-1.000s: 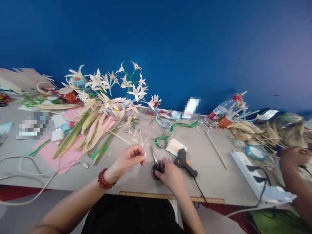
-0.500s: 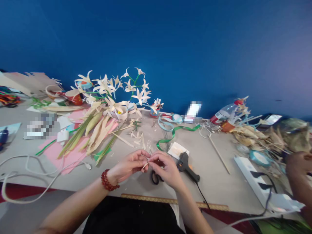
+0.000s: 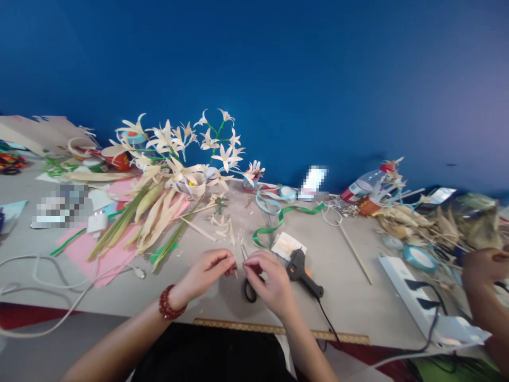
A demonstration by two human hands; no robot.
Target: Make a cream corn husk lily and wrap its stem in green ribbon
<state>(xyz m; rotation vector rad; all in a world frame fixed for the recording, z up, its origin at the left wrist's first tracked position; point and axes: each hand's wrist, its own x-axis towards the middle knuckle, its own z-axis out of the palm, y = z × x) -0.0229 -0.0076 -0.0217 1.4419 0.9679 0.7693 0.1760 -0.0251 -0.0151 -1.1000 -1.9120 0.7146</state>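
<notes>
On my feed the blue wall fills the top, with the grey table running below it. The pale flowers stand at the back, left of centre, and the corn husks lie in front of them, partly over pink paper. Nearer me, the two bare hands work close together but apart: the left hand has thumb and fingers pinched on a pale sliver, while the right hand is curled, fingertips close, and I cannot tell whether anything sits between them. The glue gun rests just beside the right hand, and the scissors lie partly hidden beneath it. The sliver, smallest of all, pokes from the left fingertips, in the gap between the hands. I judge it nearly weightless, dry and somewhat stiff, liable to split or crease if squeezed hard. I'd take it by its end between thumb and forefinger, lightly; so thin a piece could slip or twist.
</notes>
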